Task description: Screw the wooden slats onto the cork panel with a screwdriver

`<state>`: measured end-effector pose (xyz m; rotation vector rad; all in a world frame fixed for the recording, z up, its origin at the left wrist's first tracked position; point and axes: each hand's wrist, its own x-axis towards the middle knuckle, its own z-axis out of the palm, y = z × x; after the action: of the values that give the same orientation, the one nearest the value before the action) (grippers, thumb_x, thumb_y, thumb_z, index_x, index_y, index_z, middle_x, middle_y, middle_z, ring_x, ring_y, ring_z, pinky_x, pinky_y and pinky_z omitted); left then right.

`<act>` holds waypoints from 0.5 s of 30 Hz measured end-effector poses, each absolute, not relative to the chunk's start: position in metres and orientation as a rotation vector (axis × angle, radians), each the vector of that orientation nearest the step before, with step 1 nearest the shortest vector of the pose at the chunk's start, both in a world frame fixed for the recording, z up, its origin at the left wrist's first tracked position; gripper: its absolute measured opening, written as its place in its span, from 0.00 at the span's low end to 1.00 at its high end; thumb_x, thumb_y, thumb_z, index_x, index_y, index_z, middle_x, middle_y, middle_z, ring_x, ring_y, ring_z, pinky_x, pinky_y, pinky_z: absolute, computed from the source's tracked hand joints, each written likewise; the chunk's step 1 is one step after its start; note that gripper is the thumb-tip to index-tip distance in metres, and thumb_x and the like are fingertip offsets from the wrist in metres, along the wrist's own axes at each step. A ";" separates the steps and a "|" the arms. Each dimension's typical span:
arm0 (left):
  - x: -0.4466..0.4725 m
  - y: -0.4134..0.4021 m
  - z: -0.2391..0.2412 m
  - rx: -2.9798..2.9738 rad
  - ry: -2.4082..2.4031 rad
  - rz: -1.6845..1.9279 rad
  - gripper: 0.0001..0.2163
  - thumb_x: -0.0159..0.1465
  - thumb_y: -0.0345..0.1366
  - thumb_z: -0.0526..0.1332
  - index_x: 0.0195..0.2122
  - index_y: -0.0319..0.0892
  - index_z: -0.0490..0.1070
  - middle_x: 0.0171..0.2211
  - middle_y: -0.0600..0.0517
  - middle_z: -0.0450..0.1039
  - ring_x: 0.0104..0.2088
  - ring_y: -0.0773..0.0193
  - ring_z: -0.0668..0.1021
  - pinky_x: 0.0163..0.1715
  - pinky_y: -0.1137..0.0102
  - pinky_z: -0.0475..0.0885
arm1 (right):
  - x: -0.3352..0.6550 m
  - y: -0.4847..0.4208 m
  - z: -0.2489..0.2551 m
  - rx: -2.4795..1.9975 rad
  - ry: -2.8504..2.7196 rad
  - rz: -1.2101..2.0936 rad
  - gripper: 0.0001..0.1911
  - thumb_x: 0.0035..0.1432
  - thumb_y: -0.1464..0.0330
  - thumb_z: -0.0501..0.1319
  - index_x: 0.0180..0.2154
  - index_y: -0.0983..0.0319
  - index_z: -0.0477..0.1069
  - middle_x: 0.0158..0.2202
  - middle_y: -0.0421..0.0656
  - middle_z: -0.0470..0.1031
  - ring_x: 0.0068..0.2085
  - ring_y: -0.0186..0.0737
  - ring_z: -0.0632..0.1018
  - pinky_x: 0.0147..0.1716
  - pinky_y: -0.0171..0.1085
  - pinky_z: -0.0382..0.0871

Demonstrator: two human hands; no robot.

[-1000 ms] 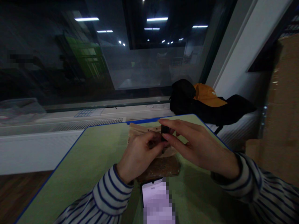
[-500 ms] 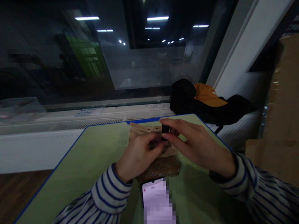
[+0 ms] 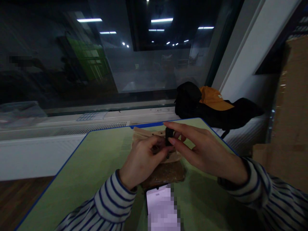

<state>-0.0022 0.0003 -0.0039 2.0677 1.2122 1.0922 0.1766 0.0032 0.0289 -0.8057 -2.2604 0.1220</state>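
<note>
My right hand [image 3: 204, 150] pinches a small black block [image 3: 169, 134] between thumb and forefinger above a light wooden piece with holes [image 3: 146, 134]. My left hand [image 3: 141, 158] has its fingers curled, and their tips meet the same black block from the left. Both hands hover over the far middle of the green mat [image 3: 96, 166]. Under the hands lies a brown cork-like slab [image 3: 166, 175]. What the left fingers hold beneath the block is hidden.
A lit phone [image 3: 162, 208] lies on the mat near me. A black bag with an orange cap [image 3: 214, 98] sits on the sill at the right. A keypad [image 3: 90, 116] rests on the white sill. Cardboard [image 3: 291, 122] stands at far right.
The hands stay almost in place. The black block has turned slightly between the fingertips, and my right forefinger has shifted a little along its top.
</note>
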 end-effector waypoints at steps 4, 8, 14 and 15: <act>-0.001 0.000 -0.002 2.024 1.155 1.080 0.05 0.59 0.31 0.59 0.35 0.41 0.74 0.32 0.53 0.78 0.33 0.65 0.78 0.33 0.72 0.73 | 0.178 0.004 0.027 -0.780 -2.274 0.104 0.19 0.62 0.71 0.53 0.55 0.60 0.60 0.50 0.45 0.72 0.47 0.38 0.75 0.45 0.37 0.71; -0.001 0.000 0.000 2.013 1.108 1.060 0.06 0.58 0.28 0.59 0.35 0.41 0.74 0.32 0.54 0.78 0.31 0.68 0.78 0.32 0.75 0.73 | 0.178 0.005 0.027 -0.775 -2.274 0.094 0.18 0.62 0.71 0.54 0.53 0.62 0.62 0.49 0.46 0.73 0.46 0.37 0.75 0.44 0.35 0.71; -0.002 0.000 0.002 2.051 1.112 1.020 0.06 0.59 0.30 0.58 0.36 0.41 0.74 0.33 0.53 0.78 0.33 0.65 0.78 0.33 0.72 0.73 | 0.178 0.005 0.028 -0.798 -2.253 0.091 0.16 0.61 0.70 0.54 0.52 0.60 0.63 0.48 0.45 0.74 0.45 0.38 0.76 0.41 0.36 0.73; -0.001 -0.001 0.001 2.044 1.117 1.021 0.06 0.60 0.30 0.58 0.36 0.41 0.74 0.33 0.53 0.78 0.33 0.65 0.78 0.33 0.71 0.73 | 0.178 0.005 0.028 -0.797 -2.253 0.088 0.16 0.61 0.70 0.54 0.52 0.60 0.63 0.48 0.45 0.74 0.45 0.38 0.76 0.41 0.37 0.73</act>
<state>-0.0012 -0.0008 0.0012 2.0445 1.1174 1.0213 0.1785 0.0049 0.0275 -0.7970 -2.2526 0.0881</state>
